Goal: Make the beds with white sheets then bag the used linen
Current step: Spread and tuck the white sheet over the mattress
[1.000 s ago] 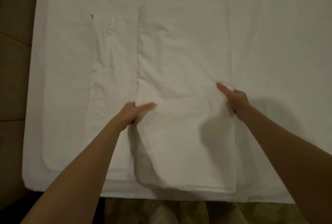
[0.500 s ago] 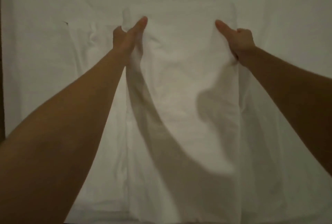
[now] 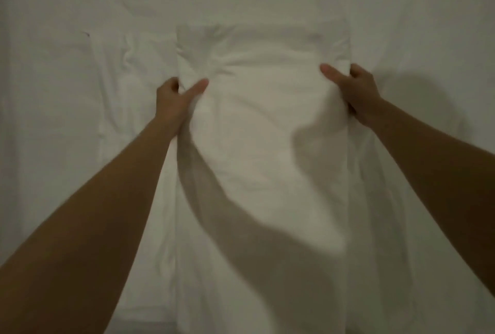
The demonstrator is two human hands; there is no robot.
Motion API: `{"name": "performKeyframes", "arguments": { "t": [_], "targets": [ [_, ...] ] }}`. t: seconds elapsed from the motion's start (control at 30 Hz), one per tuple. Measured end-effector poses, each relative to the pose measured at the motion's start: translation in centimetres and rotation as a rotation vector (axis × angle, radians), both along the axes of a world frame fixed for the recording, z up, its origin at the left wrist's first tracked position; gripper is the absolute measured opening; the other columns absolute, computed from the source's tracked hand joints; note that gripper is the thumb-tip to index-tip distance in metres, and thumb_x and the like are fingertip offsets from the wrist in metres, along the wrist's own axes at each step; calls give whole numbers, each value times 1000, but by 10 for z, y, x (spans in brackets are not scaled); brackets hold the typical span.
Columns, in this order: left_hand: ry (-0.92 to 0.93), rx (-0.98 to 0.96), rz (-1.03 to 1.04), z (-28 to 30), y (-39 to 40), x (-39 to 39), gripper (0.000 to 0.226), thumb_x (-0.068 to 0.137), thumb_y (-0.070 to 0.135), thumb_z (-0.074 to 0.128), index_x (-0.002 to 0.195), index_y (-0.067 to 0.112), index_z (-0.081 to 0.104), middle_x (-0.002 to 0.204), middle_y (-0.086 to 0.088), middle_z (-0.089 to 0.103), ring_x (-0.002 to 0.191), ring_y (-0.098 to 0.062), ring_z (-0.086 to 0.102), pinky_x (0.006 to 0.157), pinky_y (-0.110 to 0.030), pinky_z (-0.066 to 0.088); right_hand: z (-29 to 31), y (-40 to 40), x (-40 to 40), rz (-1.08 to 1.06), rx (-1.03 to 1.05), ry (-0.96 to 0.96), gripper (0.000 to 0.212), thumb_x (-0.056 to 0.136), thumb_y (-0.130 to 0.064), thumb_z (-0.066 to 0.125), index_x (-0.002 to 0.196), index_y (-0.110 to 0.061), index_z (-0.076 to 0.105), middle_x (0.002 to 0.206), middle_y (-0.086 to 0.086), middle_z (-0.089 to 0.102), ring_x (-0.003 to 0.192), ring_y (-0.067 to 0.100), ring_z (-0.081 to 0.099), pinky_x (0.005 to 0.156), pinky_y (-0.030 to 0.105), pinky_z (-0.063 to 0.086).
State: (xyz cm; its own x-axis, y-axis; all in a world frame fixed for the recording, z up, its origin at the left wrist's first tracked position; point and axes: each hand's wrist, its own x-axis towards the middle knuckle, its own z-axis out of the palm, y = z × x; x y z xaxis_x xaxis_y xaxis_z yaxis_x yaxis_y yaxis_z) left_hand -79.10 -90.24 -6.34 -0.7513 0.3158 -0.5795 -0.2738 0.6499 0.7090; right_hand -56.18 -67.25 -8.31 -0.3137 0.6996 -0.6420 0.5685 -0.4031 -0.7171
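Folded white cotton sheet lying mid-frame on the white-covered bed. Left hand pinches its 9 o'clock edge, right hand its 3 o'clock edge. Advisable: lift both edges evenly, keeping layers aligned and tension equal, avoiding wrinkles.

2 bare forearms, no sleeves in view, left hand and right hand bare, no gloves, rings, watch or wristbands showing
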Motion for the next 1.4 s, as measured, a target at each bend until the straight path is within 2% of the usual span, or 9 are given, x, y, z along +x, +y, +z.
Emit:
{"name": "performKeyframes", "arguments": {
  "t": [0.2,0.37,0.57,0.7,0.83,0.93,1.03,1.2,1.4],
  "targets": [
    [-172,-42,154,4,-85,61,20,78,26,79,93,17,70,92,3,71,91,-14,67,83,-25,52,11,-75,68,14,-91,-26,22,80,-37,75,91,-19,72,79,-6,69,59,-2,61,53,16,48],
    [-220,-16,198,18,-140,100,52,77,6,77,125,4,57,121,-13,65,105,-23,63,99,-35,49,31,-127,112,7,-192,-63,30,80,-43,73,86,-14,72,86,6,71,73,16,65,67,30,51],
    [-538,247,304,69,-138,117,46,97,46,48,132,17,50,123,9,54,115,-7,51,106,-29,33,104,-153,96,20,-96,63,28,84,-29,72,107,-12,68,96,0,73,82,11,69,73,23,56],
    [-571,257,226,113,-144,91,70,94,62,35,152,24,28,159,9,22,145,-13,23,115,-43,18,172,-183,54,127,-73,176,38,85,-22,71,119,-6,65,105,4,72,91,14,71,77,24,55],
    [-675,336,162,152,-165,43,78,84,76,32,144,27,43,152,2,39,144,-23,28,112,-68,10,233,-238,-27,334,5,277,21,88,-20,68,107,-12,64,70,-11,69,55,1,63,48,18,47],
    [-703,454,89,180,-193,4,84,79,80,32,136,22,53,132,-4,59,128,-28,49,111,-63,23,251,-290,-96,488,-111,394,46,91,-23,66,132,-14,47,80,1,69,61,9,65,54,26,55],
    [-602,395,68,188,-235,-35,79,83,77,32,128,18,59,121,-11,67,108,-29,66,92,-46,47,241,-337,-147,599,-273,376,75,94,-35,58,153,-22,14,101,3,67,90,16,65,79,33,53],
    [-339,-63,51,145,-310,-82,65,89,64,47,140,23,47,139,-6,53,114,-22,56,98,-38,42,164,-366,-162,357,-273,265,51,96,-32,56,142,-13,42,109,4,62,83,11,58,70,21,41],
    [-199,-283,38,74,-346,-81,104,78,66,64,154,15,14,158,-9,23,143,-32,28,114,-51,28,56,-344,-110,199,-135,-101,44,84,-47,67,112,-14,57,102,4,51,92,20,49,65,24,40]
  ]
}}
